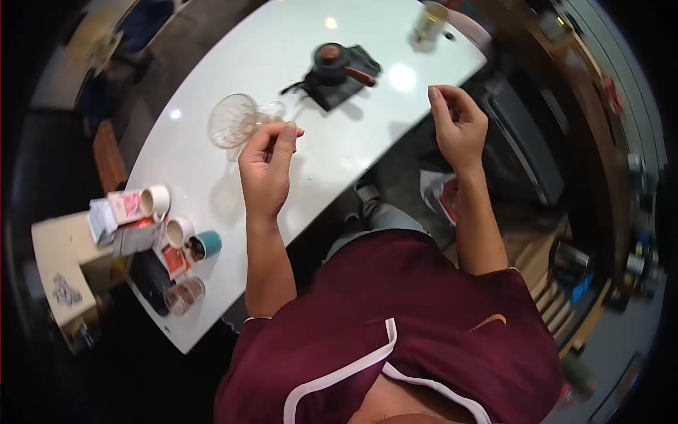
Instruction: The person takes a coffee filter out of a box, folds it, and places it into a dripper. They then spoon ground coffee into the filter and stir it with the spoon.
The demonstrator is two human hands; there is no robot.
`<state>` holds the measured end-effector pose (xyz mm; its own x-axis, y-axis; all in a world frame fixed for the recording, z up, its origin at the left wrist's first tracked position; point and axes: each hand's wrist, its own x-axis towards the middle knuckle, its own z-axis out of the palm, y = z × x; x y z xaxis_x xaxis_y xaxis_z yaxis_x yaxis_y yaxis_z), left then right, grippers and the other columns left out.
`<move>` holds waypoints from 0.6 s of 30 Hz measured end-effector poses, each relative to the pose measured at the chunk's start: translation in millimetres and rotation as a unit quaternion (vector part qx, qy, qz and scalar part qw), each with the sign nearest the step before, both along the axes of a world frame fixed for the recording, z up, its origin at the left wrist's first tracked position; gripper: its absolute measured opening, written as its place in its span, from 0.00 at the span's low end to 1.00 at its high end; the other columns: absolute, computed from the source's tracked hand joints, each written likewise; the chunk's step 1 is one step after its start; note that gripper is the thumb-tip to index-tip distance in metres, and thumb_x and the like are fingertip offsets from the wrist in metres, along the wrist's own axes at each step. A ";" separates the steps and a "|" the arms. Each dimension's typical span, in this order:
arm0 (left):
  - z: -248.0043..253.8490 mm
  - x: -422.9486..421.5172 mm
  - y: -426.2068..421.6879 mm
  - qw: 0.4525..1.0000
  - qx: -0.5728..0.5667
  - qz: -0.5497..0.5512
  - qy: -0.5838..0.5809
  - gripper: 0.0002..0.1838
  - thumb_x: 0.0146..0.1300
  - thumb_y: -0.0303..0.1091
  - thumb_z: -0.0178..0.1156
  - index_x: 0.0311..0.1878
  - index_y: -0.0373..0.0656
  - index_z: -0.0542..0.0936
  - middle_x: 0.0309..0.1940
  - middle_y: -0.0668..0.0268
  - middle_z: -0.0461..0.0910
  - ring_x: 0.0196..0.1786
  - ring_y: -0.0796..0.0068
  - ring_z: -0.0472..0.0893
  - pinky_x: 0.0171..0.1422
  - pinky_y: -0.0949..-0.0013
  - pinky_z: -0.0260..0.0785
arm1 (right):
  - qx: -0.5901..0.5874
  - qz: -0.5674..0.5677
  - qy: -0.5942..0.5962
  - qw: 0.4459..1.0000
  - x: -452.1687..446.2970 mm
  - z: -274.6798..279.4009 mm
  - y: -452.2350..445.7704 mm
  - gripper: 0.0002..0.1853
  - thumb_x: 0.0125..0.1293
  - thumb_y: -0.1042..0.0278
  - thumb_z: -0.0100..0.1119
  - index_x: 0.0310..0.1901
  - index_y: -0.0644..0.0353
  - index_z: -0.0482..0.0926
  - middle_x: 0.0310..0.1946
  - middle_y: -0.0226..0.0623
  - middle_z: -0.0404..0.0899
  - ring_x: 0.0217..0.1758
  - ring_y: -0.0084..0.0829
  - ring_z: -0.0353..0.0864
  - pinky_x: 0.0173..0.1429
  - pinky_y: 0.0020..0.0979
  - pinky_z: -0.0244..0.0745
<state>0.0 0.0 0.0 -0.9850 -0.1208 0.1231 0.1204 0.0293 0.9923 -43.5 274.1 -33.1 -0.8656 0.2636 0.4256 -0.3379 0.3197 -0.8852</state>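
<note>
My left hand (265, 169) is raised over the near side of the white table (332, 169). Its thumb and fingers are pinched together, and nothing shows between them. Just beyond it stands clear ribbed glassware (233, 120), partly hidden by the fingers. My right hand (460, 134) hovers past the table's near edge on the right, thumb against curled fingers, with nothing visible in it. Between and beyond both hands, a round black piece with a brown knob and brown handle (330, 62) rests on a dark mat (332, 93). Neither hand touches it.
At the table's left end are cream cups (179, 232), a teal cup (208, 244), a clear glass (185, 295) and small boxes (127, 205). A blurred glass vessel (429, 27) stands at the far right. A dark appliance (526, 141) lies beyond my right arm.
</note>
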 end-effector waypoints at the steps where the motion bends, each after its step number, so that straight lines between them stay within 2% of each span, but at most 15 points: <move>1: -1.5 -5.4 -1.0 1.000 0.000 -0.022 -0.007 0.13 0.70 0.40 0.63 0.39 0.38 0.83 0.28 0.75 0.76 0.32 0.87 0.70 0.38 0.81 0.62 | -0.009 -0.028 -0.010 1.000 6.2 4.8 0.3 0.07 0.66 0.71 0.65 0.40 0.65 0.85 0.26 0.26 0.83 0.28 0.11 0.73 0.34 0.17 0.67; 2: -2.3 -10.8 -1.1 0.999 0.000 -0.042 -0.013 0.13 0.70 0.39 0.62 0.39 0.38 0.83 0.28 0.75 0.76 0.32 0.88 0.69 0.38 0.81 0.62 | -0.012 -0.060 -0.010 0.998 12.7 11.5 -0.4 0.07 0.66 0.71 0.65 0.39 0.66 0.85 0.26 0.26 0.82 0.27 0.11 0.72 0.33 0.17 0.66; 3: -22.7 9.8 35.4 0.998 0.028 -0.059 -0.021 0.13 0.70 0.39 0.62 0.39 0.38 0.83 0.28 0.75 0.76 0.32 0.88 0.69 0.38 0.81 0.62 | 0.016 -0.077 -0.018 0.997 42.8 6.9 37.9 0.07 0.66 0.71 0.65 0.39 0.66 0.85 0.26 0.26 0.82 0.27 0.11 0.72 0.33 0.17 0.66; 9: -24.9 5.8 93.0 0.982 0.058 -0.179 -0.035 0.11 0.70 0.37 0.62 0.39 0.37 0.83 0.28 0.76 0.76 0.32 0.90 0.69 0.37 0.83 0.60 | 0.012 -0.188 -0.022 0.982 96.6 8.1 92.5 0.07 0.66 0.69 0.66 0.39 0.65 0.85 0.27 0.23 0.82 0.29 0.11 0.72 0.35 0.17 0.68; 10: -27.0 1.2 99.0 0.974 0.043 -0.220 -0.043 0.10 0.71 0.35 0.61 0.41 0.37 0.82 0.33 0.72 0.79 0.35 0.85 0.70 0.43 0.79 0.64 | 0.023 -0.208 -0.012 0.978 102.2 6.9 104.3 0.07 0.66 0.69 0.66 0.39 0.64 0.85 0.27 0.23 0.81 0.30 0.11 0.72 0.36 0.17 0.68; 15: -14.5 -22.8 150.3 0.963 0.007 -0.264 -0.051 0.10 0.71 0.35 0.61 0.39 0.37 0.82 0.33 0.73 0.79 0.35 0.86 0.70 0.43 0.79 0.64 | 0.034 -0.287 0.000 0.957 109.8 5.4 169.0 0.08 0.67 0.68 0.66 0.40 0.65 0.85 0.28 0.22 0.81 0.31 0.11 0.73 0.38 0.17 0.70; 17: -11.8 -36.9 175.9 0.962 0.029 -0.273 -0.016 0.10 0.71 0.35 0.61 0.38 0.37 0.82 0.28 0.78 0.77 0.30 0.92 0.68 0.35 0.83 0.59 | 0.024 -0.301 -0.014 0.953 101.7 8.6 200.2 0.09 0.67 0.67 0.66 0.40 0.65 0.85 0.28 0.22 0.81 0.31 0.12 0.74 0.38 0.17 0.70; 18: -14.2 -47.6 187.7 0.960 0.019 -0.281 -0.011 0.10 0.71 0.34 0.61 0.38 0.37 0.82 0.28 0.78 0.77 0.31 0.92 0.69 0.35 0.83 0.59 | -0.003 -0.293 -0.032 0.955 95.5 16.3 217.1 0.09 0.67 0.66 0.66 0.40 0.64 0.85 0.28 0.23 0.81 0.32 0.12 0.76 0.38 0.18 0.71</move>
